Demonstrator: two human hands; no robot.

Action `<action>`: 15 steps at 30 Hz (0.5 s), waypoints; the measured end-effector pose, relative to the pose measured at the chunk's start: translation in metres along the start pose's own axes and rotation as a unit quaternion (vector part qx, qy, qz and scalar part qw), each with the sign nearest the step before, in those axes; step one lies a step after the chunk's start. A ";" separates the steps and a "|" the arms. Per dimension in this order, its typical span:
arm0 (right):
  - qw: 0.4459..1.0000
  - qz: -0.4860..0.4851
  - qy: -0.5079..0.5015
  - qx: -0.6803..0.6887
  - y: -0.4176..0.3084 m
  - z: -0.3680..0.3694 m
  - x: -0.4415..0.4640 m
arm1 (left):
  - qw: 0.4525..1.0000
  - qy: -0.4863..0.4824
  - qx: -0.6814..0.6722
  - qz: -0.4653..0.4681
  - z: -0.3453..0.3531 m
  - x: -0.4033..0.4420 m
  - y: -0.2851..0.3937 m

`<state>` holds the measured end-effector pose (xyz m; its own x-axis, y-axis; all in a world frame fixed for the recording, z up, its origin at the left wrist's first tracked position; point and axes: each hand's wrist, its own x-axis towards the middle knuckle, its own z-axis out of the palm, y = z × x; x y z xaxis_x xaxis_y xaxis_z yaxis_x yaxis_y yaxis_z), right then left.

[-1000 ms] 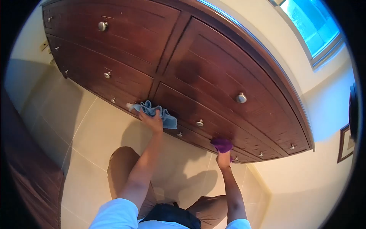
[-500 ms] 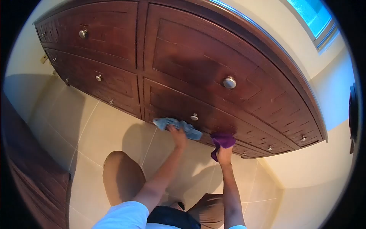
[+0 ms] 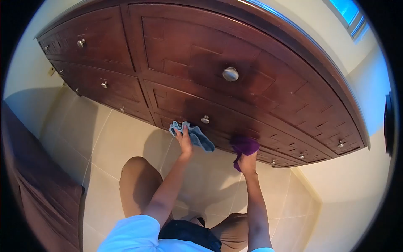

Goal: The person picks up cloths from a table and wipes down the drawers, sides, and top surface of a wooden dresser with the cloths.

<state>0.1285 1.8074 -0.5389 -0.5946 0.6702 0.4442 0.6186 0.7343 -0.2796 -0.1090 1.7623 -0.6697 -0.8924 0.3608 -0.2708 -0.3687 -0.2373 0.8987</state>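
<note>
A dark reddish-brown wooden dresser with round metal knobs fills the upper view. My left hand grips a light blue cloth at the front of the dresser's bottom drawer, below and left of a small knob. To the right, my right hand is closed on a purple cloth against the lower drawer front. Part of the purple cloth hangs down beside the wrist. The cloths hide some of my fingers.
Beige tiles cover the floor between my bent knees and the dresser. Brown fabric hangs at the left. A pale wall stands on the right, and a window shows at top right.
My left hand has shifted slightly left and up with the blue cloth, which is now more bunched. The right hand with the purple cloth has moved slightly upward. The view has shifted a little.
</note>
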 end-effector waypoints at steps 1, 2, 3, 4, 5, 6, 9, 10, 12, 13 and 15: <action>1.000 -0.001 0.000 -0.006 0.000 -0.001 0.001 | 0.996 0.020 0.079 0.030 0.002 -0.003 0.020; 1.000 -0.002 0.000 -0.013 -0.001 -0.002 0.002 | 0.985 0.040 0.157 0.059 0.003 0.000 0.028; 1.000 -0.004 -0.004 -0.008 -0.002 -0.002 0.002 | 0.985 0.062 0.125 0.104 0.000 0.013 0.031; 1.000 0.018 -0.009 0.001 -0.003 -0.002 0.003 | 0.984 0.068 0.128 0.104 -0.007 0.022 0.035; 0.999 0.041 -0.013 0.009 -0.004 -0.001 0.003 | 0.972 0.071 0.186 0.123 -0.015 0.031 0.040; 0.999 0.040 -0.015 0.013 -0.004 0.002 0.002 | 0.957 0.073 0.243 0.142 -0.022 0.041 0.045; 0.999 0.036 0.016 -0.009 -0.001 0.007 -0.003 | 0.948 0.187 0.166 0.195 -0.032 0.086 0.046; 0.999 0.032 0.009 -0.015 0.000 0.006 -0.003 | 0.948 0.187 0.167 0.194 -0.039 0.100 0.055; 0.999 0.029 0.002 -0.021 0.000 0.004 -0.002 | 0.946 0.176 0.211 0.173 -0.052 0.120 0.071; 0.999 0.030 0.002 -0.013 -0.001 0.003 -0.002 | 0.946 0.176 0.212 0.172 -0.055 0.120 0.067; 1.000 0.030 0.003 -0.004 -0.006 0.001 0.000 | 0.994 0.072 -0.036 0.078 -0.060 0.118 0.060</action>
<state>0.1248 1.8032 -0.5385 -0.5528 0.7126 0.4320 0.6576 0.6914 -0.2992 -0.2521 1.7365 -0.6690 -0.9661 0.1834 -0.1820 -0.2366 -0.3450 0.9083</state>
